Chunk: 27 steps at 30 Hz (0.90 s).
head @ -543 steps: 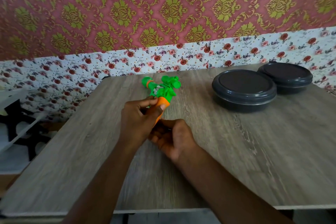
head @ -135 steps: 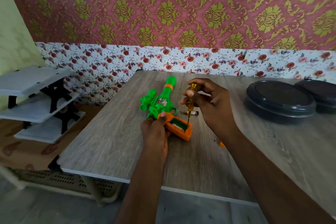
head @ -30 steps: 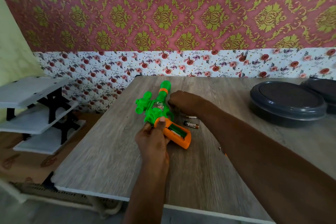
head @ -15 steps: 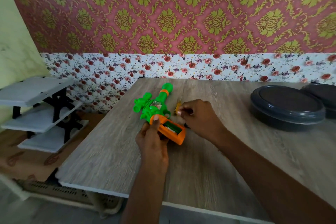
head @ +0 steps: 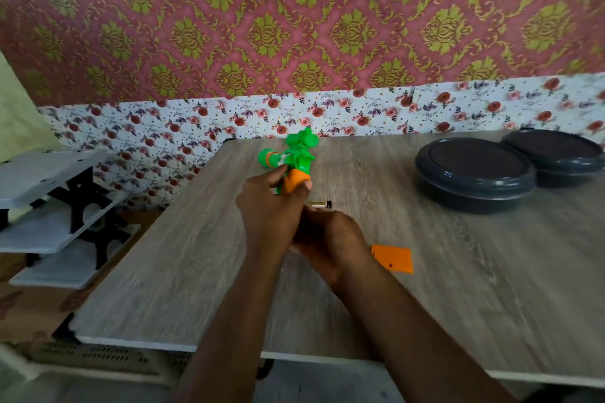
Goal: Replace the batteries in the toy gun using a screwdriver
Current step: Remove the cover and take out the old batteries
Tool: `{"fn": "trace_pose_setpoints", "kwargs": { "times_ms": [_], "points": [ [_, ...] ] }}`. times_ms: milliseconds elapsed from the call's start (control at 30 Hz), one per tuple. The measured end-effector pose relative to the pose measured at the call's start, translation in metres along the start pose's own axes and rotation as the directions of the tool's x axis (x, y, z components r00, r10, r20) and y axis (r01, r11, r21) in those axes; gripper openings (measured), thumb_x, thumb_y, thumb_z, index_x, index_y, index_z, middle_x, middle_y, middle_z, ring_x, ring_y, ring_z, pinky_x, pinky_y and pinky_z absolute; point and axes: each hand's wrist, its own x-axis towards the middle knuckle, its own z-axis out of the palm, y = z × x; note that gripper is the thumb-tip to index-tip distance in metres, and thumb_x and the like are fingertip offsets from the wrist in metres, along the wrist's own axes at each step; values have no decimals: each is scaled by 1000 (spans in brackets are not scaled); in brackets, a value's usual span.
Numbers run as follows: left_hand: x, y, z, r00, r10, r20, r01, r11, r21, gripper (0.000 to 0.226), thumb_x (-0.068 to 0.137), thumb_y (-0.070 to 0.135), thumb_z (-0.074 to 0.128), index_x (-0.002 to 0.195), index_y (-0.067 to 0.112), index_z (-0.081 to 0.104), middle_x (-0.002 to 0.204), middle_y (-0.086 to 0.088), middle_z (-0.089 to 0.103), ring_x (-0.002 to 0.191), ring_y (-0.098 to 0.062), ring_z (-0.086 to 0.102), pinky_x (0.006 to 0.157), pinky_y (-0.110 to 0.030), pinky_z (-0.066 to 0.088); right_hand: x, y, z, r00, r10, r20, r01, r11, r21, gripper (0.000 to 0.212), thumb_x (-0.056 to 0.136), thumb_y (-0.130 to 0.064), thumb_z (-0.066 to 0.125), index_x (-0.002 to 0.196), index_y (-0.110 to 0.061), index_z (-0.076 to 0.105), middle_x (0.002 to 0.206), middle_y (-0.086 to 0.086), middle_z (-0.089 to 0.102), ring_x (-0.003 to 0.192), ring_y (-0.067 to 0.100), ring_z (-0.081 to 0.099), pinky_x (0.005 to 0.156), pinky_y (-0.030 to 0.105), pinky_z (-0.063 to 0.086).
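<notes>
- We face a wall (head: 294, 26) papered red with gold damask.
- Below it we see a white floral band (head: 360, 111).
- A grey wood-grain table (head: 458, 288) fills our view.
- At left we see white shelves (head: 42, 170) on black brackets, under a pale yellow side wall (head: 19, 114).

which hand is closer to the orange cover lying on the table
Right. The right hand is just left of the orange cover, with a strip of table between them. The left hand is farther left, gripping the toy gun by its orange handle.
</notes>
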Motion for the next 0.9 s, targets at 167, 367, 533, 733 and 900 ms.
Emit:
{"fn": "trace_pose_setpoints", "kwargs": {
  "times_ms": [167, 367, 533, 733, 900],
  "points": [
    [4, 14, 2, 989, 105, 102, -123, 972, 199, 41, 75, 33, 86, 114, 23, 79, 109, -2, 78, 102, -17, 72, 95, -32, 54, 1, 0, -2, 997, 73, 6, -72, 948, 309, 28, 101, 1, 37, 116, 4, 60, 104, 24, 67, 89, 32, 67, 66, 46, 57],
    [5, 10, -7, 998, 51, -30, -49, 997, 68, 39, 80, 37, 83, 116, 22, 77, 102, 4, 77, 90, -5, 70, 83, -23, 53, 8, 6, -5, 995, -64, -76, 72, 992, 102, 14, 101, 4, 48, 105, 7, 62, 84, 21, 70, 76, 28, 72, 65, 43, 62],
    [-9, -11, -20, 964, -158, -213, 123, 978, -169, 20, 86, 37, 75, 96, 20, 75, 84, 6, 75, 76, -8, 73, 77, -43, 63, 18, 4, -24, 759, -650, 27, 400, 433, -808, 13, 93, -19, 69, 84, -10, 71, 78, 9, 75, 73, 25, 74, 71, 38, 59],
    [-38, -43, -39, 914, -366, -174, 315, 911, -265, 23, 83, 33, 69, 73, 12, 67, 68, -7, 69, 62, -24, 68, 65, -57, 61, 19, 0, -25, 845, -476, 242, 254, -41, -966, 24, 87, 1, 59, 99, -7, 80, 100, 11, 77, 98, 23, 70, 89, 34, 54],
    [-41, -56, -47, 883, -470, -14, 439, 835, -332, 16, 95, 19, 70, 85, 7, 69, 82, -13, 74, 66, -17, 75, 59, -37, 62, 24, 8, -26, 831, -479, 281, 194, -224, -955, 27, 86, -1, 58, 102, -9, 79, 108, 13, 71, 100, 30, 67, 85, 34, 52]
  ]
}}
